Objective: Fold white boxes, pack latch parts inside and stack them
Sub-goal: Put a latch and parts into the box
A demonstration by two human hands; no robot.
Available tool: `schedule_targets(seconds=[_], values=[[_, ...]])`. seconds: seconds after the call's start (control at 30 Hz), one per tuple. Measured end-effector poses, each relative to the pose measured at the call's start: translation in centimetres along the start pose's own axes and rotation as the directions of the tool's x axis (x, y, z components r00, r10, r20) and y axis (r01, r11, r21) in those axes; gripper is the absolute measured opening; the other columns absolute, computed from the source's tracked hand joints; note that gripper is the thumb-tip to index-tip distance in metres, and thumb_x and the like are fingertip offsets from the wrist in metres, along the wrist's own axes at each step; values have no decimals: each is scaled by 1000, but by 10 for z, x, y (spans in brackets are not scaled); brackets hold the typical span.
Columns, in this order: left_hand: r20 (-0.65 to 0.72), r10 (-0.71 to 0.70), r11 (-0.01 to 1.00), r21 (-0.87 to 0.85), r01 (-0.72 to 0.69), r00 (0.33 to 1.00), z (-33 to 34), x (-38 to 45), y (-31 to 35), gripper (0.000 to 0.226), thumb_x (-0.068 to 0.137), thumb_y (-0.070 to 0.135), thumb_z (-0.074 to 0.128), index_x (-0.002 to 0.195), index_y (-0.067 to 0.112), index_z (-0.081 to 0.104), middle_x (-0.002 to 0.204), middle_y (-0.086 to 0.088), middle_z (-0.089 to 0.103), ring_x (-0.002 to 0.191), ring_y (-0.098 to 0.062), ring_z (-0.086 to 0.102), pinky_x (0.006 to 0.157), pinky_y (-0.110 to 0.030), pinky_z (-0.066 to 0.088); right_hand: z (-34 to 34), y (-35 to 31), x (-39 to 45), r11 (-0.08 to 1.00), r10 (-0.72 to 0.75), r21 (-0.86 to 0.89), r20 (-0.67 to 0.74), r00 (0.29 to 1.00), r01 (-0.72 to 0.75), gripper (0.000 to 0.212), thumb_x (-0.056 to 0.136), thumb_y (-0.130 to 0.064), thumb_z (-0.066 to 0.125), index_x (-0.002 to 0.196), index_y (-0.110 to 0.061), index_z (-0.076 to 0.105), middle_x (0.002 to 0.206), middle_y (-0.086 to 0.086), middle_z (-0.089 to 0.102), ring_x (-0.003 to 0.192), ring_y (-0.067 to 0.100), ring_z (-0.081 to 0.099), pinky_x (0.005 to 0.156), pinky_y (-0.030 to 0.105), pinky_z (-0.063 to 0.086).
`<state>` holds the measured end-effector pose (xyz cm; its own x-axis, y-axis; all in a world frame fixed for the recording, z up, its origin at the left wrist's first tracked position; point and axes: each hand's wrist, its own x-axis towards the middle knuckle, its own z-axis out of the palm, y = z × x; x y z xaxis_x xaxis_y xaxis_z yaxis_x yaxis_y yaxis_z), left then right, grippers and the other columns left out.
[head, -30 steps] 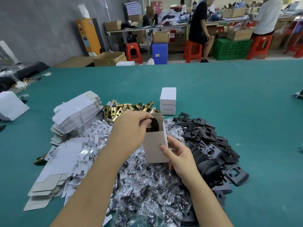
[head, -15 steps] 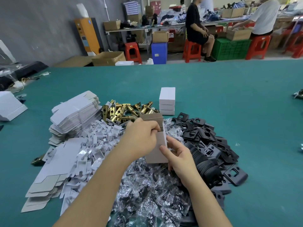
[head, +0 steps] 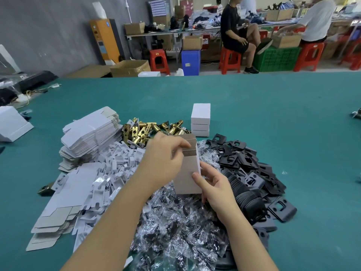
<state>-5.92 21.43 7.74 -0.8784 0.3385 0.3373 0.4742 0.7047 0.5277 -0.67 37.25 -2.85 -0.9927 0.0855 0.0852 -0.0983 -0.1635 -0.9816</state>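
Observation:
I hold a small white box (head: 187,173) upright above the parts heap, its grey inner top flap still raised. My right hand (head: 214,184) grips the box's lower right edge, thumb on the front face. My left hand (head: 166,159) covers the box's upper left and pinches a flap at the opening; what lies inside is hidden. Behind stands a stack of three closed white boxes (head: 200,120). Brass latch bolts (head: 148,130) lie in a heap beyond my left hand.
Flat unfolded box blanks (head: 89,133) are piled at left, with more blanks (head: 58,208) nearer me. White plastic pieces (head: 117,163), bagged parts in clear plastic (head: 175,231) and black plates (head: 254,173) surround my hands on the green table (head: 293,124). People sit at far benches.
The black part seen at the box opening a second ago is now out of sight. My left hand has shifted from the opening onto the box's flap.

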Motion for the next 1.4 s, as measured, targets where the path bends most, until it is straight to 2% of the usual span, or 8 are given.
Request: schedule_targets(seconds=[0.17, 0.27, 0.37, 0.47, 0.63, 0.8, 1.17, 1.4], values=[[-337, -220, 948, -293, 120, 915, -10, 6, -23, 25, 102, 9, 55, 106, 25, 73, 84, 8, 72, 50, 1, 53, 43, -11, 40, -2, 5, 2, 1000, 16, 22, -52, 999, -15, 30, 97, -30, 68, 125, -40, 68, 113, -6, 75, 56, -1, 59, 49, 13, 45], [-239, -386, 907, -274, 320, 891, -9, 10, -49, 20, 105, 19, 52, 106, 24, 71, 75, 3, 68, 41, 1, 44, 35, -11, 31, -4, 8, 5, 989, 62, 138, -139, 988, -43, 28, 95, -32, 69, 123, -37, 66, 110, -4, 74, 47, 7, 45, 43, 22, 41], [73, -405, 913, 78, 399, 912, 2, 3, -67, 22, 105, 16, 52, 117, 23, 68, 87, 5, 68, 50, -4, 51, 41, -15, 42, -4, 9, 7, 978, 75, 202, -155, 985, -42, 35, 86, -38, 69, 120, -38, 65, 96, -12, 73, 47, 7, 42, 44, 25, 42], [307, -417, 895, 304, 326, 856, 13, -8, -73, 25, 98, 14, 62, 120, 24, 67, 114, 4, 63, 76, -9, 65, 67, -31, 61, -3, 10, 7, 983, 76, 178, -142, 987, -50, 39, 84, -41, 69, 122, -37, 63, 98, -13, 73, 49, 6, 44, 46, 26, 43], [370, -357, 893, 403, 199, 858, 12, -11, -74, 24, 91, 32, 74, 113, 31, 66, 113, 6, 47, 77, 1, 52, 56, -14, 34, -3, 10, 6, 991, 79, 115, -155, 985, -61, 37, 91, -35, 68, 127, -34, 61, 113, -7, 72, 50, 6, 47, 45, 24, 43], [375, -325, 885, 443, 140, 868, 13, -12, -72, 15, 89, 36, 76, 94, 34, 62, 115, 9, 48, 93, -10, 57, 79, -27, 51, -3, 8, 6, 996, 63, 70, -140, 988, -54, 28, 99, -25, 65, 124, -38, 62, 113, -12, 72, 49, 7, 45, 44, 22, 43], [220, -281, 958, 16, 285, 934, 10, -12, -79, 13, 95, 22, 69, 86, 29, 62, 77, 8, 65, 56, -3, 53, 54, -20, 46, -3, 8, 7, 997, 61, 52, -134, 989, -55, 27, 99, -27, 65, 124, -38, 62, 113, -13, 72, 48, 7, 45, 44, 22, 42], [86, -382, 879, -272, 391, 920, 0, -4, -78, 20, 95, 19, 71, 110, 29, 61, 90, 2, 70, 64, -11, 60, 55, -25, 48, -2, 7, 6, 997, 65, 41, -129, 989, -60, 29, 100, -25, 65, 125, -38, 62, 114, -14, 73, 48, 6, 46, 44, 21, 41]])
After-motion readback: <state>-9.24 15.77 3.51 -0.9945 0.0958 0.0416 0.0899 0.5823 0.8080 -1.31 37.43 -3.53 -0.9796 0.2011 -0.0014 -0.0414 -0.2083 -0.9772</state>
